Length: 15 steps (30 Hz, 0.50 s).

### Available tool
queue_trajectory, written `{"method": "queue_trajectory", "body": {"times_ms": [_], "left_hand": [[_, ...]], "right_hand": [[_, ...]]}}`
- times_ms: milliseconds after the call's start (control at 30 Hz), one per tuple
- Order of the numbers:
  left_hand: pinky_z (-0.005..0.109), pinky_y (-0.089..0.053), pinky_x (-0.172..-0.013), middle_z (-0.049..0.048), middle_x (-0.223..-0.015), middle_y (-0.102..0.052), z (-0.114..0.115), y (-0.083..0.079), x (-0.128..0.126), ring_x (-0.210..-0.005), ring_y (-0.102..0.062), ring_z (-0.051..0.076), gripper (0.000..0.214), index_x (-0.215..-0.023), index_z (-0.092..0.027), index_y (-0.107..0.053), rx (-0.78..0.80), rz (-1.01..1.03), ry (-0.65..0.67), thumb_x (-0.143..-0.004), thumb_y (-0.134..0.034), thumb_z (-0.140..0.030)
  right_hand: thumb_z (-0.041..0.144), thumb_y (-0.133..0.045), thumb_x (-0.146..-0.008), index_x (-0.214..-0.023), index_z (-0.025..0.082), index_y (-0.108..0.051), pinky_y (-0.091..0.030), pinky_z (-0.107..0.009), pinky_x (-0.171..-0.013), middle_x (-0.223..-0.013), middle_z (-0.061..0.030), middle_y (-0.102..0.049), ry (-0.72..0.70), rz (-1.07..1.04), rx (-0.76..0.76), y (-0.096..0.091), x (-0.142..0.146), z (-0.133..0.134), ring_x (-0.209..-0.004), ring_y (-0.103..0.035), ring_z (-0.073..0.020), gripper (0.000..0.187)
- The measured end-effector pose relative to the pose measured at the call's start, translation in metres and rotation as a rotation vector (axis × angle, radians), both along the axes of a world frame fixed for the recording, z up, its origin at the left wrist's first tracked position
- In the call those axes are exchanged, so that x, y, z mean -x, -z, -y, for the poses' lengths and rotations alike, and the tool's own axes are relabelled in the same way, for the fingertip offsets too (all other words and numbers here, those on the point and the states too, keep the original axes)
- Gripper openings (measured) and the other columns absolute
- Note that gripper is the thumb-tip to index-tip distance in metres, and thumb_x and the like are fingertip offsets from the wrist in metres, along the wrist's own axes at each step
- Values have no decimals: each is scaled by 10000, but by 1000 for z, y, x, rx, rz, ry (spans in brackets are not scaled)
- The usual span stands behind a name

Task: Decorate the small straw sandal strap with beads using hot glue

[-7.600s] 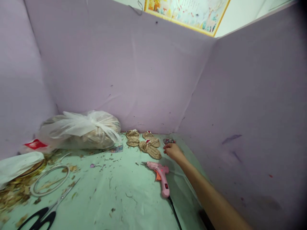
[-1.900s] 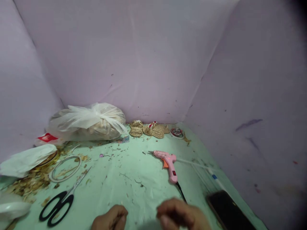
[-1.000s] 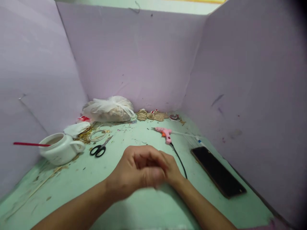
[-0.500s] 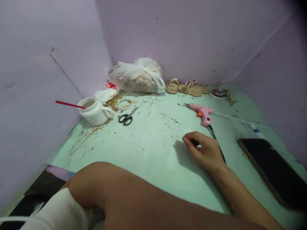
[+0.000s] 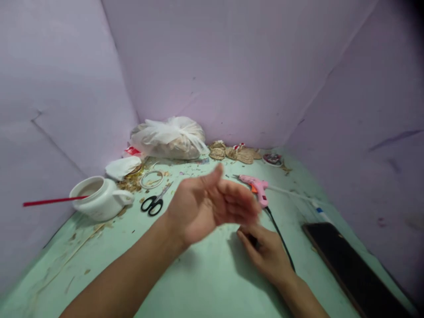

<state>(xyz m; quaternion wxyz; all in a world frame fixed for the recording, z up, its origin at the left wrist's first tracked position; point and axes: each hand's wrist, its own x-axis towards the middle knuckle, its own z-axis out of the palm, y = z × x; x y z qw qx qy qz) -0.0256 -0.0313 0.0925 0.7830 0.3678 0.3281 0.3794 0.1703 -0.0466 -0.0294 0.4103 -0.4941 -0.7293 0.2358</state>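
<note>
My left hand (image 5: 212,205) is raised over the middle of the green table (image 5: 99,265), palm up, fingers stretched out and slightly blurred, holding nothing. Below and to its right, my right hand (image 5: 266,254) rests on the table with fingers curled down beside the black cord (image 5: 280,236) of the pink glue gun (image 5: 255,185); whether it holds anything is hidden. The glue gun lies just beyond both hands.
Black scissors (image 5: 155,202), a ring (image 5: 151,179), a white pot (image 5: 99,203) with a red stick (image 5: 53,202) and a tied plastic bag (image 5: 168,138) sit at left and back. Woven straw pieces (image 5: 236,153) line the back wall. A dark phone (image 5: 354,263) lies at right. Purple boards enclose the table.
My left arm has come up from the lower left and the hand now hovers open over the table. The right hand stays by the cord. The view has shifted.
</note>
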Motion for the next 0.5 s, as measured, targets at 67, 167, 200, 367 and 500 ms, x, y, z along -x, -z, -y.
{"method": "queue_trajectory", "body": {"times_ms": [67, 167, 200, 367, 500], "left_hand": [[355, -468, -773, 145, -829, -691, -29, -3, -5, -799, -651, 231, 534, -834, -48, -667, 104, 257, -67, -853, -337, -468], [363, -453, -788, 182, -920, -666, -45, 7, -6, -863, -637, 249, 462, -932, -19, -626, 188, 260, -188, -849, -399, -413], [366, -451, -790, 188, -933, -661, -44, 11, -6, -872, -634, 255, 457, -945, -17, -620, 199, 237, -199, -849, -405, -409], [343, -456, -770, 185, -913, -677, -29, 21, -23, -842, -646, 243, 421, -928, -24, -633, 235, 140, -114, -859, -401, -369], [313, -455, -702, 159, -853, -684, -15, 32, -46, -753, -646, 211, 384, -881, -56, -647, 217, 30, 0, -830, -439, -375]], "right_hand": [[251, -525, -789, -662, 200, -607, -413, -233, -508, -591, 6, -583, -71, 58, -16, 1, 0, 0, -499, -518, -119, 159], [245, -502, -811, -670, 193, -586, -404, -233, -505, -605, 4, -576, -75, 80, -22, 2, 1, 0, -499, -504, -116, 172], [260, -504, -813, -668, 192, -582, -408, -236, -511, -603, 3, -577, -40, 54, -11, 1, 1, 1, -503, -507, -120, 179], [402, -536, -800, -766, 182, -618, -476, -274, -623, -733, -36, -647, 303, -434, 153, -6, -8, 0, -672, -609, -178, 238], [442, -585, -764, -837, 194, -606, -490, -317, -754, -926, -53, -658, 385, -892, 226, -8, -16, 0, -817, -618, -194, 259]]}}
